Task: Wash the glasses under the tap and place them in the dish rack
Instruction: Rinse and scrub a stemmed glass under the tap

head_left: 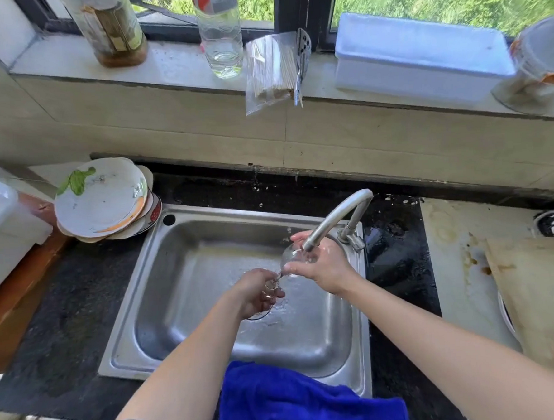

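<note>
A clear stemmed glass (pixel 291 256) lies on its side over the steel sink (pixel 187 247), its bowl right under the spout of the curved tap (pixel 337 217). My right hand (pixel 321 265) is wrapped around the bowl. My left hand (pixel 258 292) grips the stem and foot of the same glass, lower and to the left. Wet patches glisten on the sink floor below the hands. No dish rack is in view.
A blue cloth (pixel 300 400) hangs over the sink's near rim. Stacked plates (pixel 103 201) sit left of the sink. A wooden board (pixel 540 297) lies on the right counter. Bottles (pixel 221 34), a bag of sticks (pixel 270 67) and a white box (pixel 419 58) line the windowsill.
</note>
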The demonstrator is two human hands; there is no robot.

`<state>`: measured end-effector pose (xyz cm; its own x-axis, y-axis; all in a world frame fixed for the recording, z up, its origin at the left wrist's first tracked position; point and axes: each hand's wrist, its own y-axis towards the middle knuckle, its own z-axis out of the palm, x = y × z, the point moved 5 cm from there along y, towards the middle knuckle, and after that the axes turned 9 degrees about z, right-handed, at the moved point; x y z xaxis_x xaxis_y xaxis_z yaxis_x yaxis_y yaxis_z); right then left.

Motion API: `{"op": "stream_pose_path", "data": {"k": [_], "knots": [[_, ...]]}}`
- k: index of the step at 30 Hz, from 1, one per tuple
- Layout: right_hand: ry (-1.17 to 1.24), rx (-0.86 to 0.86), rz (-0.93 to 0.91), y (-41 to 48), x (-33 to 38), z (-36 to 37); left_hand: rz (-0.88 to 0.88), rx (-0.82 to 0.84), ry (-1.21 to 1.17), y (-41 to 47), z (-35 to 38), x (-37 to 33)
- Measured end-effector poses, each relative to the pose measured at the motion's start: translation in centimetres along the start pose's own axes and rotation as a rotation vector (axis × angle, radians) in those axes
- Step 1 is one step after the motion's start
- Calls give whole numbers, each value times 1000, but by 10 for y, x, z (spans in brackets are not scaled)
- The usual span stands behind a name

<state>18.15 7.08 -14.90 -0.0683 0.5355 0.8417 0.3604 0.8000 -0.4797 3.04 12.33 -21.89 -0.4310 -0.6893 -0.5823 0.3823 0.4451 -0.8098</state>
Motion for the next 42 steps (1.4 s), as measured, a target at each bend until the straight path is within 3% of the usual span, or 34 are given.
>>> {"op": "stream_pose_path", "data": {"k": [3,6,10,14,17,20,23,27,38,40,42], "knots": [[-90,112,74,-1,-17,-10,79,-72,-38,-3,-1,-15],[-233,187,167,-5,-41,-21,353,-210,185,-11,3,-49],[-46,133,334,-9,-62,-43,616,-237,644,-39,44,-85],[-39,-11,222,-6,-59,-75,740,-239,695,-51,69,-92],[-11,-111,195,0,-57,-93,759,-294,733,-52,67,-93],[-425,-320,143,10,-57,-106,757,-325,869,-53,65,-93],[-672,-262,114,22,-62,-96,729,-345,867,-57,66,-87],[-756,-314,4,34,-60,-97,709,-354,832,-61,66,-81],[-612,-297,41,37,-60,-118,637,-422,704,-73,48,-75],[-663,-299,51,31,-56,-118,636,-426,660,-76,46,-75],[-760,-399,-55,17,-47,-116,636,-412,601,-78,43,-75]]}}
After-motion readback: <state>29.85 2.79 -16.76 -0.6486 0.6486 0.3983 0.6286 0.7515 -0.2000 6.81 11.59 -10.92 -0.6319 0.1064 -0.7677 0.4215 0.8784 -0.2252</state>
